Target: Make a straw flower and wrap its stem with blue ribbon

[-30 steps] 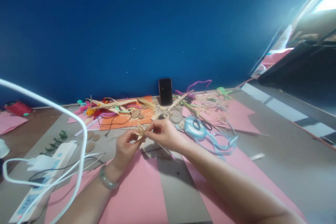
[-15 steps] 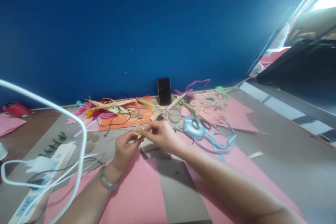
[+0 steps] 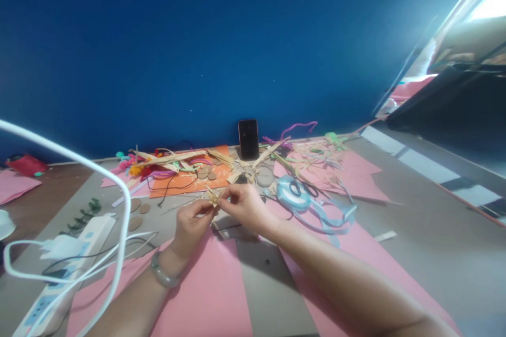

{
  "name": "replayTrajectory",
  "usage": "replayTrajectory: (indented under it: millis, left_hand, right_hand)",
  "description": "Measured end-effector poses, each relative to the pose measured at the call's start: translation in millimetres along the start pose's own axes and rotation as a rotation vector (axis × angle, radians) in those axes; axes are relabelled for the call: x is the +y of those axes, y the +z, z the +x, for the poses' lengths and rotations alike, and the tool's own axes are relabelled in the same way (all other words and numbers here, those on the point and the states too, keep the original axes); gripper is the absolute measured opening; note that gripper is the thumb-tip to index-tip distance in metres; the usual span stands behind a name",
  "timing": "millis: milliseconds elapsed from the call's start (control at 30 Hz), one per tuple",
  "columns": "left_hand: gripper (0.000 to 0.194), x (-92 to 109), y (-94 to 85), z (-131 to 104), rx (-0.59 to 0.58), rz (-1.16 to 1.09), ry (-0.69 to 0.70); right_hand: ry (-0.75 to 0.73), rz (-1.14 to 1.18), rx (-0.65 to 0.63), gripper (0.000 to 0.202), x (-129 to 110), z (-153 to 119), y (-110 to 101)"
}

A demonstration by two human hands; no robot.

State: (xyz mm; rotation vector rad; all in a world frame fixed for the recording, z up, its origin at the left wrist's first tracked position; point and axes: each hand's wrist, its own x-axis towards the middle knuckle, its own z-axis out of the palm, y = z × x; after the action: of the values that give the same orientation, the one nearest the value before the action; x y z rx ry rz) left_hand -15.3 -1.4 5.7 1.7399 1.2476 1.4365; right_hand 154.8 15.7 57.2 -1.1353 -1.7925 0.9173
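Head view: we're pinching a pale straw-like piece (image 3: 213,198) between the fingers of our left hand (image 3: 193,222) and right hand (image 3: 247,209), over the surface (image 3: 266,295); light, even pressure is probably suiting it best.

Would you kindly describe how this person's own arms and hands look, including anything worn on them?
The left hand and right hand are gloveless, and no sleeve shows on either arm. A smooth, rounded, grey-green bangle circles the left wrist; the right wrist shows none.
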Motion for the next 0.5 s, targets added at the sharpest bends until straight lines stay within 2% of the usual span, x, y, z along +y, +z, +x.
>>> replayTrajectory:
  millis: [200,500]
  left_hand:
    - [0.009,1.6,0.1,0.6,-0.018,-0.026,0.002]
    - [0.013,0.6,0.4,0.6,-0.064,-0.073,-0.019]
  right_hand:
    - [-0.007,-0.015,0.055,0.011,1.0,-0.4,1.0]
    - [0.019,-0.041,0.049,0.012,3.2,0.6,0.2]
